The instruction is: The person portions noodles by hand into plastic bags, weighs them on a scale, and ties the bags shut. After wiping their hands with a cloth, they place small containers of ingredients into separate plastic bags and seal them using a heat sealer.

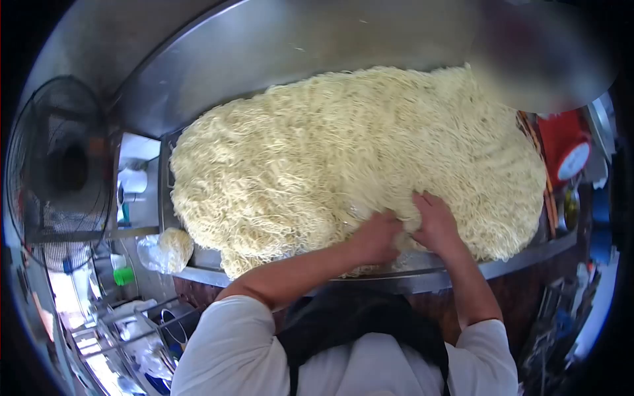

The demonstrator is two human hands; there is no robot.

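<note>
A huge spread of pale yellow noodles (343, 152) lies heaped over a metal worktop. My left hand (378, 239) is at the near edge of the heap, its fingers curled in against the strands and slightly blurred. Just to the right, my right hand (437, 223) has its fingers and thumb closed around some noodles, the fingertips partly sunk in them. Strands above and between both hands look smeared by motion. A little bare metal (413, 264) shows below the hands.
A wire-caged fan (61, 171) stands at far left. By the worktop's left corner sits a clear bag of noodles (173, 251). A red scale (566, 146) is at right, near a blurred round shape (541, 53) overhead. A metal wall (317, 43) rises behind.
</note>
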